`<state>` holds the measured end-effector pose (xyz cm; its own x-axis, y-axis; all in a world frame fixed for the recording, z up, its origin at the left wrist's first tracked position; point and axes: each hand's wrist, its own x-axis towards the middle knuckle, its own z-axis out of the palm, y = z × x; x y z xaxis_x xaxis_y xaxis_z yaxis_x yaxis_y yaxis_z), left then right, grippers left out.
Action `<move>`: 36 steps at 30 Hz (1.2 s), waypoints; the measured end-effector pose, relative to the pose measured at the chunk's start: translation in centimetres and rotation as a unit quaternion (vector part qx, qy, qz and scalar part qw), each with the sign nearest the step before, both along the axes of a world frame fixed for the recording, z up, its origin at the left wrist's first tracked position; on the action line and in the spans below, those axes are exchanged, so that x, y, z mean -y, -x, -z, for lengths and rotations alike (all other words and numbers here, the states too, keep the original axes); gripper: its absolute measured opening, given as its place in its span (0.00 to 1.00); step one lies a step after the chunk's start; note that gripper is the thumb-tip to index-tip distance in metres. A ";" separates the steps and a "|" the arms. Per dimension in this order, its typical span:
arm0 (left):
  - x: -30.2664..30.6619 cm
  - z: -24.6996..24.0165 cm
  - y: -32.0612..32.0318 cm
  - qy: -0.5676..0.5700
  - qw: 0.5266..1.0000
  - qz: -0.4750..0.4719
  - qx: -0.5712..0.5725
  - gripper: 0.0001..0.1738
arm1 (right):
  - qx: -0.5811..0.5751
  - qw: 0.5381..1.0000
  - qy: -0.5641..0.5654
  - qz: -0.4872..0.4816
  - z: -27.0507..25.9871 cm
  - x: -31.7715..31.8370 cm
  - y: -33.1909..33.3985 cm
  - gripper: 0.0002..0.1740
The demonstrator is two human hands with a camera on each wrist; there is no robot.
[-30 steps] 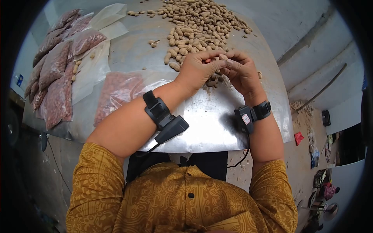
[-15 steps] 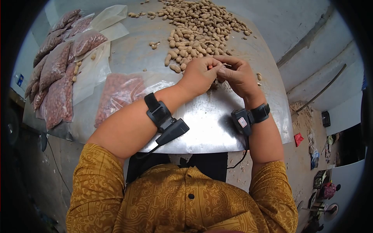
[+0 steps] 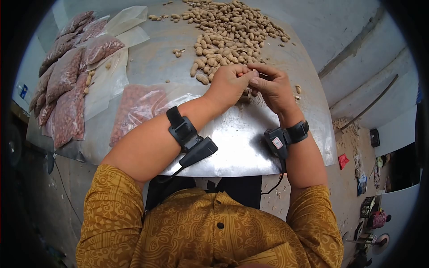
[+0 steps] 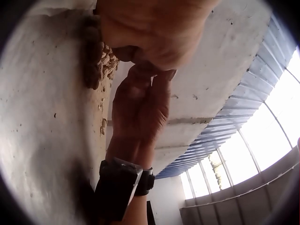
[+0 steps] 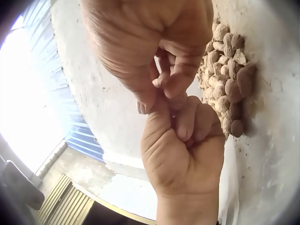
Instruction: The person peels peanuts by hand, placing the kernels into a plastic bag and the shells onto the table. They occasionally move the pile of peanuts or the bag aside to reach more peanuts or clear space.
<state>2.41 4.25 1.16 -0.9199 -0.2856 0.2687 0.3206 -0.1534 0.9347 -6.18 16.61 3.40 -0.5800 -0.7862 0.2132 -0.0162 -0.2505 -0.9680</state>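
My left hand and right hand meet fingertip to fingertip above the near edge of a big pile of unshelled peanuts on a metal table. Both pinch one small peanut between thumbs and forefingers; it is mostly hidden by the fingers. In the right wrist view the right hand is above the curled left hand, with the pinched bit between them and the peanuts behind. The left wrist view shows my left hand close up and the right hand beyond it.
Sealed bags of red shelled peanuts lie at the left, one more bag beside my left forearm. Empty clear bags lie at the back left. Shell bits sit under the hands. The table's near edge is at my body.
The hands have drawn closer together and shifted slightly towards the pile. The whole pale shell seen at the fingertips a second ago is now hidden inside the pinch.
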 end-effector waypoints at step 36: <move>1.0 0.2 0.1 -0.418 0.877 0.203 0.123 0.13 | -0.251 0.966 0.000 0.063 -0.9 -0.2 -0.8 0.08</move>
<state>2.26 3.24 0.99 -0.9922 0.0765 -0.0983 -0.1142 -0.8733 0.4736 -5.41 16.81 4.25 -0.4952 -0.7164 0.4915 -0.5132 -0.2153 -0.8308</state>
